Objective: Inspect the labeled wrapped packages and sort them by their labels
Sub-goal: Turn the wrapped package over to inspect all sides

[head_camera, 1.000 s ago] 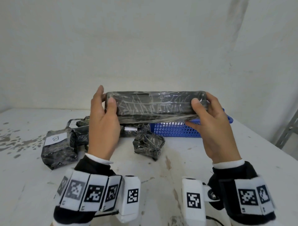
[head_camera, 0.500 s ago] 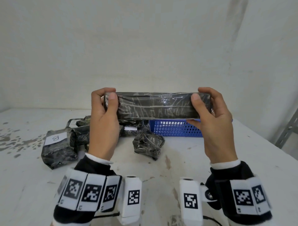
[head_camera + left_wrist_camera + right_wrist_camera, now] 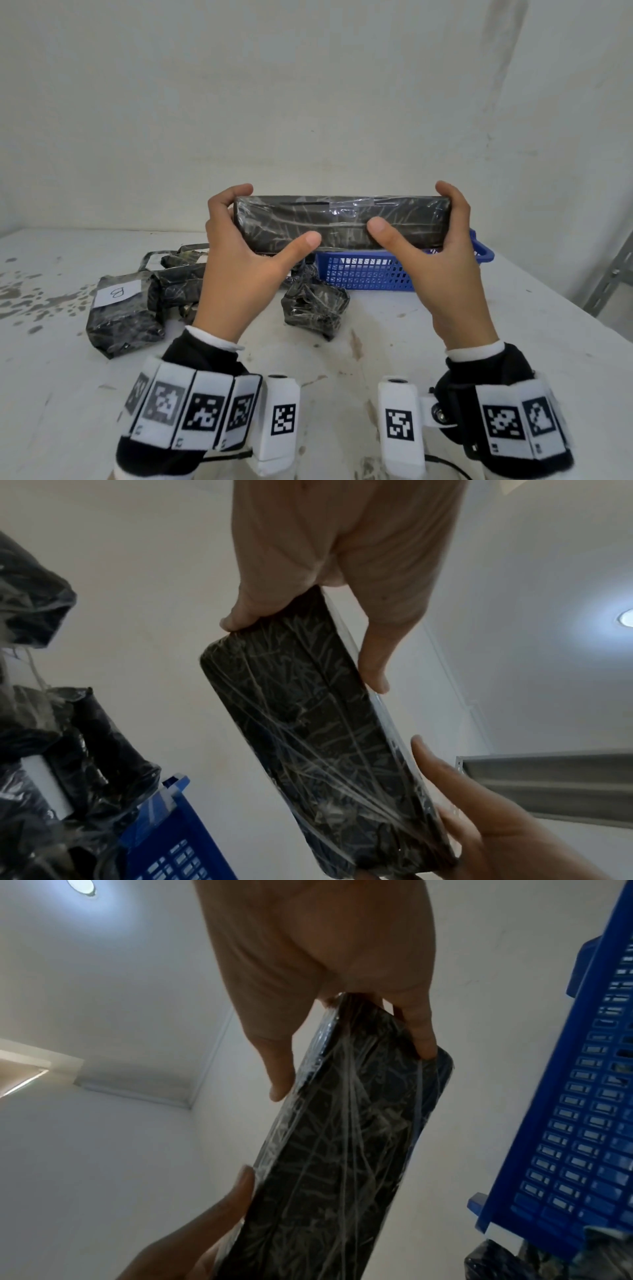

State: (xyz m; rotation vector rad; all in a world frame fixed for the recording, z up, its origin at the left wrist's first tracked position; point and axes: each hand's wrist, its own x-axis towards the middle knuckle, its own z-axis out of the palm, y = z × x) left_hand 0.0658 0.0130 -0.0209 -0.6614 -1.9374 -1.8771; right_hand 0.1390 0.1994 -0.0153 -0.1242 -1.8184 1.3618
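A long flat package [image 3: 339, 221] wrapped in dark film is held level above the table, at chest height. My left hand [image 3: 236, 253] grips its left end, fingers curled over the top and thumb under the front face. My right hand [image 3: 442, 253] grips the right end the same way. No label shows on the faces of the long package [image 3: 308, 729] turned to the cameras, nor on the long package [image 3: 339, 1150] in the right wrist view. On the table lie more wrapped packages: one with a white "B" label [image 3: 118, 293] at the left, and a small crumpled one [image 3: 315, 305] in the middle.
A blue slotted plastic basket [image 3: 370, 274] stands on the white, stained table [image 3: 445, 342] behind my right hand. Several dark packages [image 3: 181, 270] are heaped behind my left hand. A wall closes the back; a metal rack leg [image 3: 609, 277] stands at the far right.
The long package has been rolled in my hands, turning another face toward me. Both thumbs have slid from its ends toward the middle of the lower front edge.
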